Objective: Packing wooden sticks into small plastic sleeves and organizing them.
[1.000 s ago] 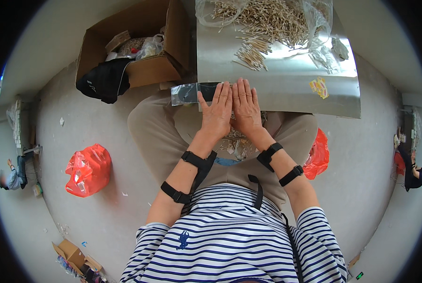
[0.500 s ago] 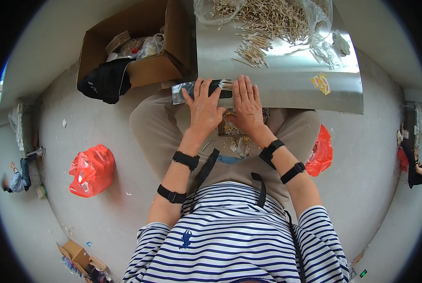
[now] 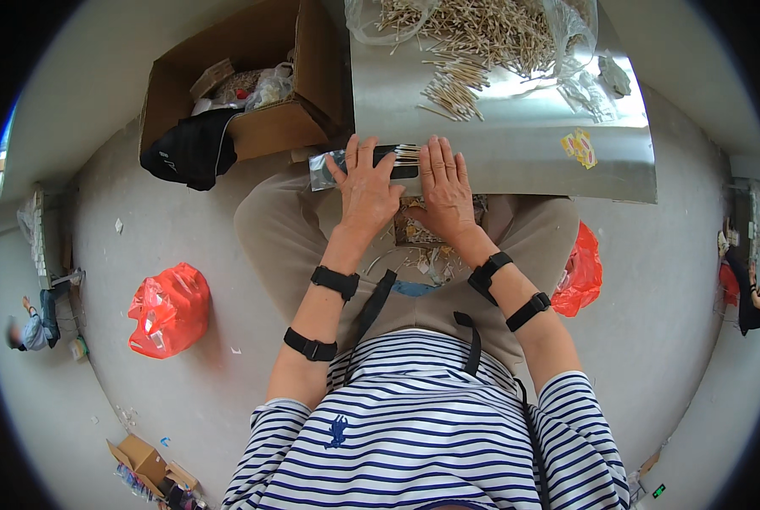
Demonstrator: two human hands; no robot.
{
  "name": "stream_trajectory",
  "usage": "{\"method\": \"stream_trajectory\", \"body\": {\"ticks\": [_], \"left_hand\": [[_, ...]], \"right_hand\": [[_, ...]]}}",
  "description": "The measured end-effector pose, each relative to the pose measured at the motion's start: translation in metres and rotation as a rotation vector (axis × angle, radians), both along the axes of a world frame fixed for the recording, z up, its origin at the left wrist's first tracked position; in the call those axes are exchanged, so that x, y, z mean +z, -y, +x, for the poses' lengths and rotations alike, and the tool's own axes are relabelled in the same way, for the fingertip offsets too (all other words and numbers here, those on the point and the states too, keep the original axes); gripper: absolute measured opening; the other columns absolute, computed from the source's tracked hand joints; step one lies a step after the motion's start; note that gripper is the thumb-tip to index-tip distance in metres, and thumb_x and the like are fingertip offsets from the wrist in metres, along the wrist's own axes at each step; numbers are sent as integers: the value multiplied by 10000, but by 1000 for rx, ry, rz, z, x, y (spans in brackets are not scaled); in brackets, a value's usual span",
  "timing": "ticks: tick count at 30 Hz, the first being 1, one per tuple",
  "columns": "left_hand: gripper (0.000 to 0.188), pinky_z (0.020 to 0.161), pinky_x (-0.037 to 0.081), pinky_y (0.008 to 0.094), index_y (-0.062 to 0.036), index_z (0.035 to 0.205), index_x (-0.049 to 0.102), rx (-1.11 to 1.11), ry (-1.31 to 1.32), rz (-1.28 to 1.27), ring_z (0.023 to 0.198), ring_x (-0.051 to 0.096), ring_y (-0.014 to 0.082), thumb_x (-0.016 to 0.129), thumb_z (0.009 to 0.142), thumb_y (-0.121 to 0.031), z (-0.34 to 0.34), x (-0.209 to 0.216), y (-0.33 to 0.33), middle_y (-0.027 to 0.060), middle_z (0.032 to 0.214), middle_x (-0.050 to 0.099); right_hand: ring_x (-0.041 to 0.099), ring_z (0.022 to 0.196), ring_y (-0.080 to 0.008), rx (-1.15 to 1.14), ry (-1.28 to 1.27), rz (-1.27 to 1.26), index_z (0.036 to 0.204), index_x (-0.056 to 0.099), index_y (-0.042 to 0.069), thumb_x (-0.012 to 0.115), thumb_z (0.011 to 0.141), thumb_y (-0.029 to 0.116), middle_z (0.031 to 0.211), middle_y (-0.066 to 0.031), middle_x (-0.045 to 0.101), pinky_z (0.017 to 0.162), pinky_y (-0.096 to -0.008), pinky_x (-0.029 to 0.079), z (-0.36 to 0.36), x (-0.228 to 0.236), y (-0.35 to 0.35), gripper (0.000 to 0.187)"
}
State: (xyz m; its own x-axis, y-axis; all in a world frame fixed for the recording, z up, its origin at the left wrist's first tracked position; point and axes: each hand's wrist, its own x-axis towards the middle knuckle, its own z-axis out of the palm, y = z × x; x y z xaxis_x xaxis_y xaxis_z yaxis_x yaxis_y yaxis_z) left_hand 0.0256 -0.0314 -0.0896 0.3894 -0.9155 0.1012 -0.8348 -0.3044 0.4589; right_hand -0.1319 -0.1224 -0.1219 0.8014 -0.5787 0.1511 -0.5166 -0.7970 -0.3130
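Note:
At the near edge of the metal table lies a small black and clear plastic packet (image 3: 320, 173) with a row of cotton swabs (image 3: 408, 155) showing between my hands. My left hand (image 3: 368, 192) rests on the packet with its fingers spread. Flat beside it, my right hand (image 3: 448, 189) has straight fingers over the swabs' right ends and the table edge. Neither hand is closed round anything. What lies under my palms and fingers is hidden.
A big heap of loose cotton swabs (image 3: 490, 34) sits in an opened clear bag, with a smaller pile (image 3: 454, 92) nearer. Yellow labels (image 3: 579, 149) lie at right. A cardboard box (image 3: 269, 132) stands left of the table (image 3: 516, 166); red bags (image 3: 170, 310) are on the floor.
My hands and the packet stay almost in place. The left hand's fingers have shifted very slightly; the whole view has moved a little.

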Motion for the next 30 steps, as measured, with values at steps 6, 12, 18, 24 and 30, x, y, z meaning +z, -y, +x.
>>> {"method": "stream_trajectory", "body": {"ticks": [6, 12, 18, 24, 30], "left_hand": [[516, 1189, 68, 750, -128, 1274, 700, -6, 22, 41, 1539, 250, 381, 821, 779, -206, -3, 3, -3, 124, 1540, 436], [504, 1179, 82, 761, -126, 1267, 701, 0, 21, 27, 1536, 252, 381, 815, 783, -208, -1, 1, 7, 122, 1540, 433], [538, 1171, 74, 778, -110, 1287, 688, -14, 27, 44, 1542, 240, 383, 818, 778, -225, -3, 0, 5, 121, 1550, 426], [738, 1173, 40, 784, -90, 1431, 582, -105, 85, 82, 1589, 151, 376, 828, 750, -234, -9, 6, 15, 128, 1655, 321], [786, 1184, 15, 780, -4, 1456, 534, -151, 141, 93, 1590, 197, 348, 776, 726, -165, -21, 4, 10, 144, 1662, 326]], "right_hand": [[200, 1589, -387, -11, -12, 2, 1610, 271, -9, 934, 620, 350, 1695, -218, 232, 1270, -539, 218, 0, 1, 1, 1246], [186, 1594, -387, -8, -29, 11, 1619, 249, -5, 929, 635, 348, 1700, -217, 218, 1274, -537, 200, 0, 2, 0, 1248], [177, 1597, -390, -8, -39, 3, 1626, 233, -5, 928, 646, 367, 1705, -219, 209, 1274, -539, 189, 0, -1, 1, 1258], [180, 1597, -388, -10, -8, -9, 1616, 259, -18, 878, 694, 335, 1702, -223, 219, 1276, -541, 183, 0, -3, 0, 1166], [187, 1595, -392, -19, 26, -20, 1598, 296, -38, 806, 742, 284, 1698, -234, 227, 1277, -548, 176, 0, -5, 1, 1048]]}}
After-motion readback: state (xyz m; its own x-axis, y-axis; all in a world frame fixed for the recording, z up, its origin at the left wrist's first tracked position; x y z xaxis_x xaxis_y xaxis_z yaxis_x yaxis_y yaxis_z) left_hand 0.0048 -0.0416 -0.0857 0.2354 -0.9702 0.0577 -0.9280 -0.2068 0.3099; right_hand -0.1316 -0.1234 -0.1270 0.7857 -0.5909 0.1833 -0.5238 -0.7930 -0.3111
